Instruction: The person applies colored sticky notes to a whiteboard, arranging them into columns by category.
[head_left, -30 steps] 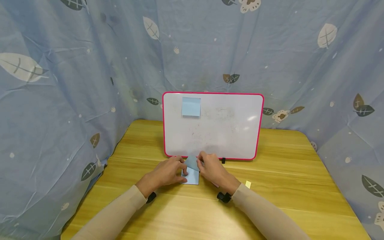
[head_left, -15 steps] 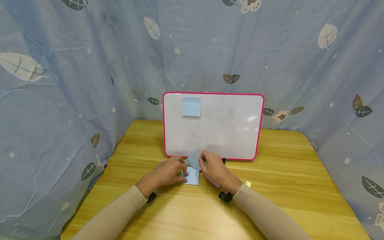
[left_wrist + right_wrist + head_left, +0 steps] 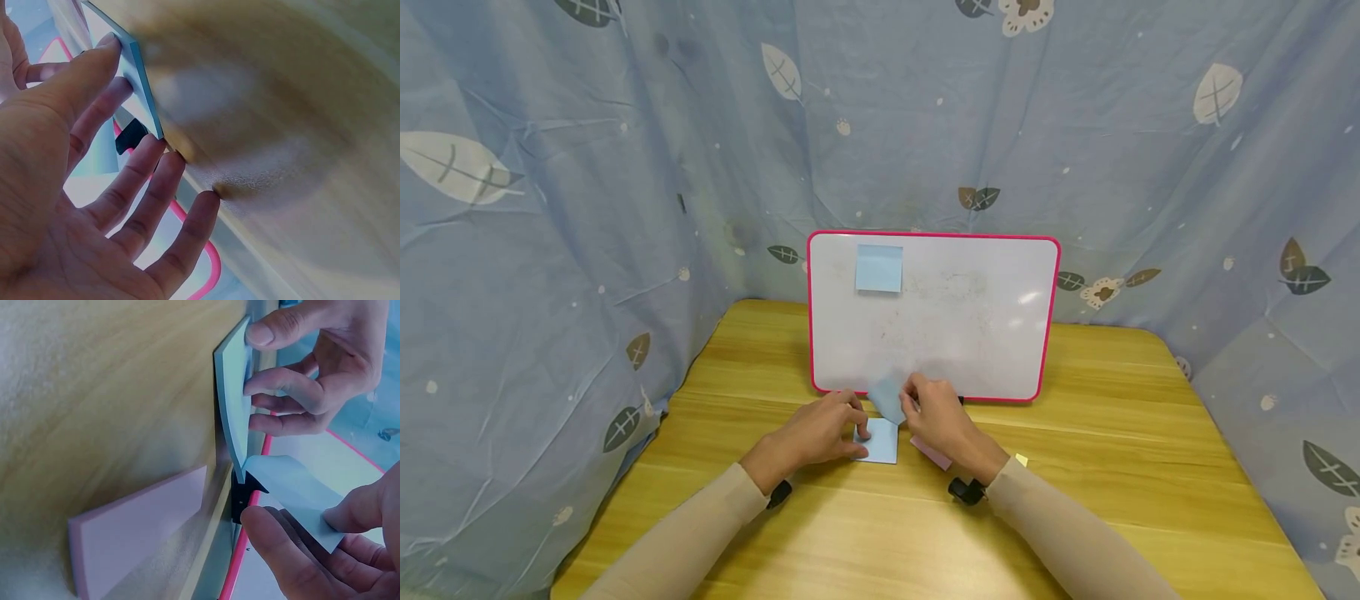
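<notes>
A light blue sticky note pad [image 3: 882, 443] lies on the table before the whiteboard. My left hand [image 3: 823, 429] presses it down, thumb and index fingertip on its top face in the left wrist view, the other fingertips on the table beyond. My right hand [image 3: 936, 417] pinches a single blue sticky note [image 3: 886, 400] between thumb and fingers. That sheet bends in the right wrist view, its far corner close by the end of the pad. A pink sticky note pad [image 3: 144, 531] lies on the table, below my right wrist in the head view.
A whiteboard [image 3: 955, 333] with a pink frame stands at the back of the wooden table [image 3: 880, 533]. Another blue sticky note [image 3: 878, 268] is stuck at its upper left. A small yellow paper [image 3: 1022, 460] shows beside my right sleeve. Patterned curtains [image 3: 700, 167] surround the table.
My right hand has moved slightly up and right with the blue sheet, which has come away from over the pad. More of the pink pad shows. The left hand has stayed still.
</notes>
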A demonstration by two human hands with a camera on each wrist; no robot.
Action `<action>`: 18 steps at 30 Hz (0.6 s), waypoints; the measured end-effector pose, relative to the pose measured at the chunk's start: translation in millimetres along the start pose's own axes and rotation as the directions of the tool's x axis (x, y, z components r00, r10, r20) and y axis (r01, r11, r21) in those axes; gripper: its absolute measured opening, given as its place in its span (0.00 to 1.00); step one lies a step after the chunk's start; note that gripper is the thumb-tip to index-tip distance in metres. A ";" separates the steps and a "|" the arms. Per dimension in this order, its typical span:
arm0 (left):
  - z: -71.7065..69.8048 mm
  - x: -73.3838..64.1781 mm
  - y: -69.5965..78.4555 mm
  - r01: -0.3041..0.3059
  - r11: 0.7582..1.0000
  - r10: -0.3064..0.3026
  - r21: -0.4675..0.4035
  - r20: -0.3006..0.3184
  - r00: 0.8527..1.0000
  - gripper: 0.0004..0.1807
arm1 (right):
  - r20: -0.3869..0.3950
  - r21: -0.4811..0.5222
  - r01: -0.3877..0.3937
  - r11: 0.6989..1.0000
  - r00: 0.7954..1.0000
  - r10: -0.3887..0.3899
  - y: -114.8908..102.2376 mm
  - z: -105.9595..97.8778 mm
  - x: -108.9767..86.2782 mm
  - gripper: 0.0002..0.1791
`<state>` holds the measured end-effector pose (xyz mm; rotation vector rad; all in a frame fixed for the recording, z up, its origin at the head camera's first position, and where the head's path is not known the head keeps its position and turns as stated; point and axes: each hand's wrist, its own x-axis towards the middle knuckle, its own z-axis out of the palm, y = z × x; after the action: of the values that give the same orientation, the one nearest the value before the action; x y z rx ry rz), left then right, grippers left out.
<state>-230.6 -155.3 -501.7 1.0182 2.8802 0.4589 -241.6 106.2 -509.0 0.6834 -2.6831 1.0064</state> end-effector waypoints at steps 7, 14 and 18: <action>0.1 0.5 -0.6 0.001 1.000 -0.001 0.002 -0.002 1.000 0.10 | -0.013 0.033 -0.037 0.999 0.999 0.038 1.2 -3.4 1.7 0.06; -1.4 1.1 -0.3 0.014 1.000 -0.014 0.000 0.011 1.000 0.11 | -0.087 0.048 0.002 0.999 0.996 0.002 1.5 -13.2 6.7 0.05; -1.7 1.5 0.5 0.027 1.000 -0.027 -0.009 0.016 1.000 0.11 | -0.158 0.022 0.063 0.998 0.986 -0.058 2.4 -17.8 9.2 0.04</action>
<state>-231.7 -154.4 -499.8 0.9760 2.8707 0.4601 -250.4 116.3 -493.9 0.6567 -2.5026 1.0370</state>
